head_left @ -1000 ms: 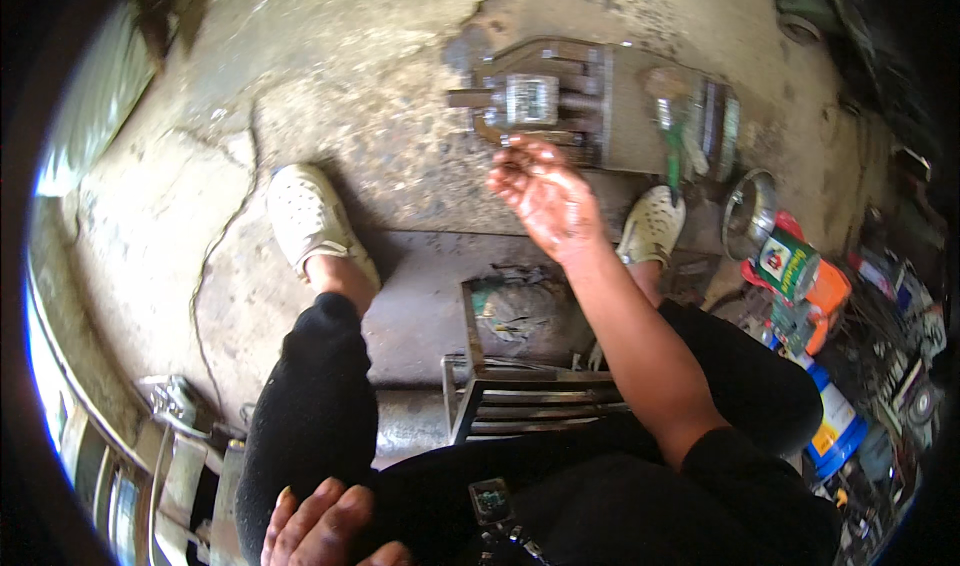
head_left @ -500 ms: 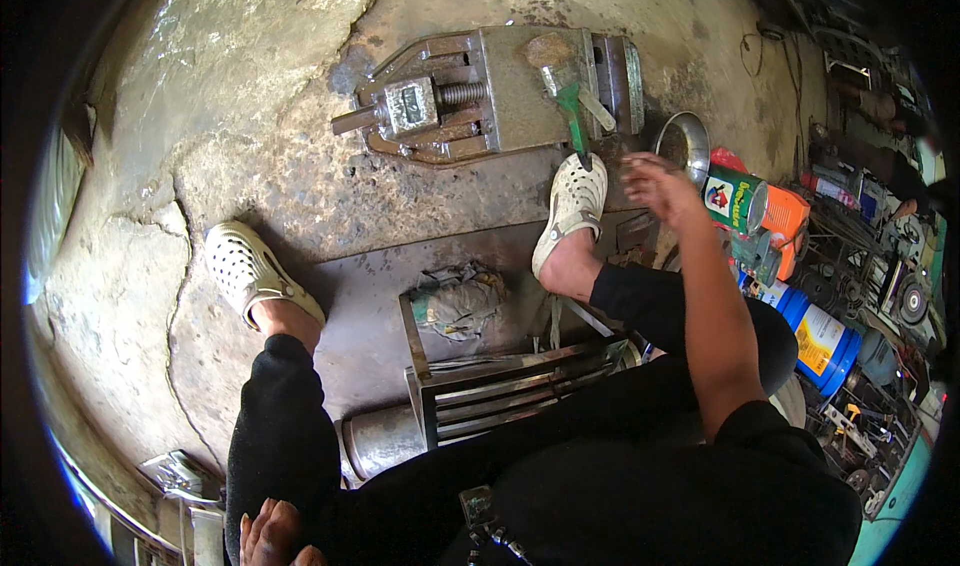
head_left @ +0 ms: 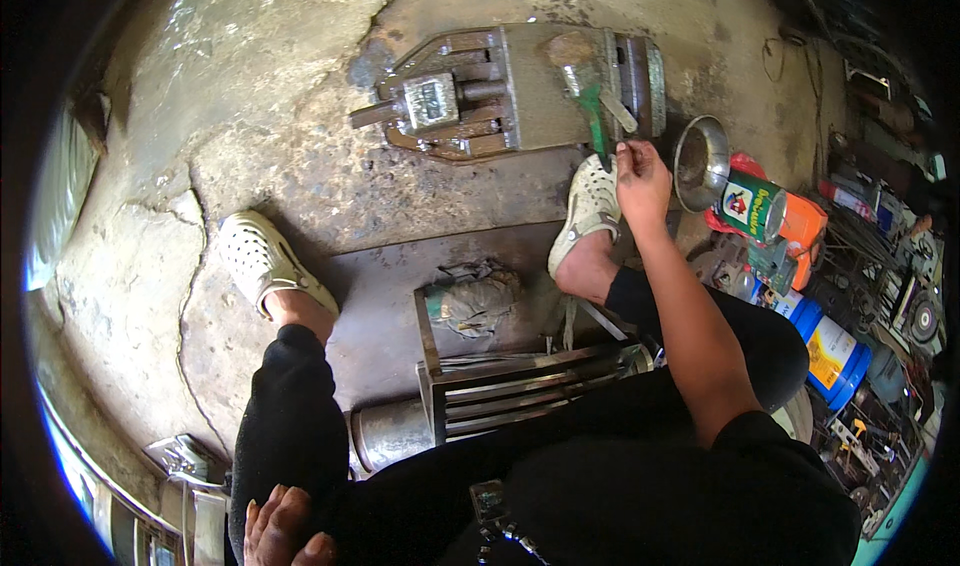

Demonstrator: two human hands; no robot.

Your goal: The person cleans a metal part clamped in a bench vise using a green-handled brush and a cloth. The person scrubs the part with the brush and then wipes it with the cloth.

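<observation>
My right hand [head_left: 643,181] is held out over my right shoe, thumb and fingers pinched together. Its fingertips are beside the black end of a green-handled brush [head_left: 592,116] and just below a flat metal strip [head_left: 619,112]. Whatever sits in the pinch, if anything, is too small to make out. Both brush and strip lie on the flat top of a large metal machine vise [head_left: 540,96] on the ground. A round metal bowl [head_left: 703,163] stands right of this hand. My left hand [head_left: 283,526] rests on my left thigh, fingers stretched out, holding nothing.
A crumpled rag [head_left: 475,298] lies near a slatted metal frame [head_left: 520,383] and a metal cylinder [head_left: 392,434]. To the right are a green-labelled jar [head_left: 750,208], an orange object [head_left: 803,236], a blue bucket [head_left: 832,351] and cluttered tools. Pale clogs [head_left: 590,201] are on my feet.
My right hand has moved left and slightly up, toward the brush handle's end, and its fingers have drawn together. The view has shifted slightly. My left hand stays on the thigh.
</observation>
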